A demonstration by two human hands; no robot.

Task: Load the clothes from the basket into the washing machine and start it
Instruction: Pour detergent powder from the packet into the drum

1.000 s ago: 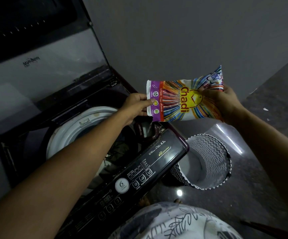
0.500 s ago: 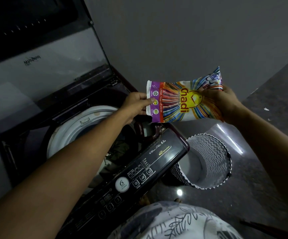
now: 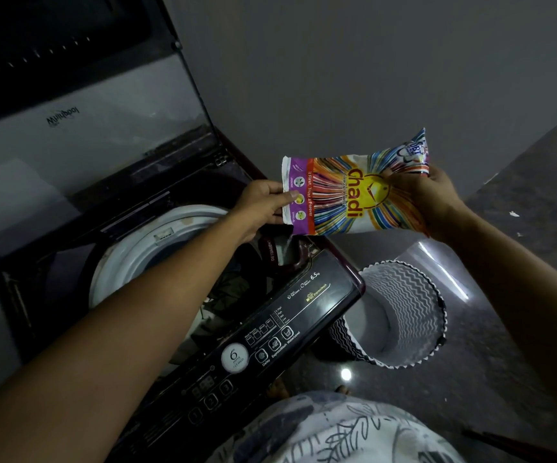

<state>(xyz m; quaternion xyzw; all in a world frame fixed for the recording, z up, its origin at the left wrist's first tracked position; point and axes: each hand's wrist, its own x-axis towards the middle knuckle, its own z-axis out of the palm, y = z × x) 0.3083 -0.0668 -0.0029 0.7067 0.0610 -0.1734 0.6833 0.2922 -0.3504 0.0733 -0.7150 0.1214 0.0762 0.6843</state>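
A colourful detergent powder packet (image 3: 353, 192) lies sideways in the air above the right rear corner of the top-loading washing machine (image 3: 303, 315). My left hand (image 3: 263, 203) pinches its open left end and my right hand (image 3: 434, 202) grips its right end. A thin stream of white powder falls from the packet's lower left corner into the maroon detergent drawer (image 3: 287, 252). The lid (image 3: 80, 128) stands raised. Dark clothes (image 3: 233, 289) lie in the white-rimmed drum (image 3: 126, 259). The zigzag-patterned basket (image 3: 404, 312) stands on the floor to the right and looks empty.
A grey wall rises behind the machine. The control panel has a round dial (image 3: 234, 357) and several buttons. The dark glossy floor (image 3: 504, 329) reflects a light. My patterned clothing (image 3: 330, 432) fills the bottom edge.
The packet has tipped a little, left end lower, over the drawer, and powder now runs out. Both hands keep the same hold.
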